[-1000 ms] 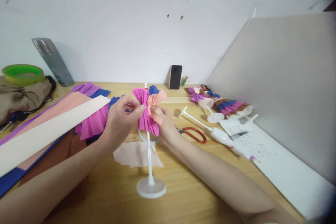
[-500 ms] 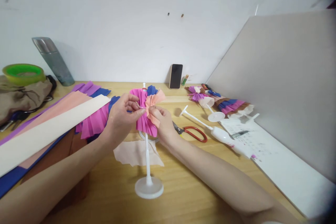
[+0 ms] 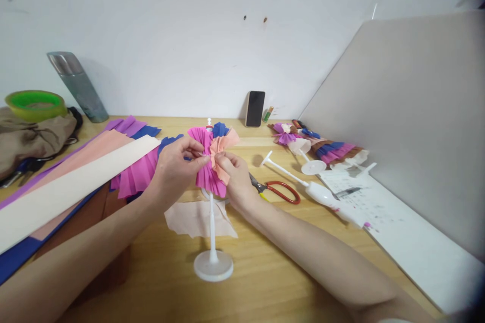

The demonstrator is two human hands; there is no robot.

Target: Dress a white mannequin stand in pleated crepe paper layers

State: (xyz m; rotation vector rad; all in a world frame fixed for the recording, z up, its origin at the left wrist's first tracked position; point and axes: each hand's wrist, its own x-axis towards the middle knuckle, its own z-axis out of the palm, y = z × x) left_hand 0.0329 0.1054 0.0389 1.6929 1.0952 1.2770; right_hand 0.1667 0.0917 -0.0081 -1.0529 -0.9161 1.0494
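Observation:
A white stand (image 3: 213,232) with a round base stands upright on the table. It carries pleated crepe paper: a magenta piece (image 3: 212,181), a peach piece (image 3: 227,144) and a blue piece (image 3: 220,129). My left hand (image 3: 182,161), at the magenta paper's left side, has thumb and fingertips pinched on what looks like a thin strand at the gathered middle. Opposite it, my right hand (image 3: 237,174) is closed, pinching the peach paper's gathered part. The stand's upper shaft is hidden behind paper and fingers.
Crepe strips (image 3: 79,181) fan out at left. Red-handled scissors (image 3: 282,192) lie behind my right forearm, near a white doll-like figure (image 3: 322,194) on its side. A phone (image 3: 255,109) leans on the wall; a steel flask (image 3: 81,88) stands back left. A dressed doll (image 3: 333,154) lies right.
The view has shifted slightly. The stand's base has swung a little to the left. My left fingertips have come closer to the gathered paper, and less of the strand shows.

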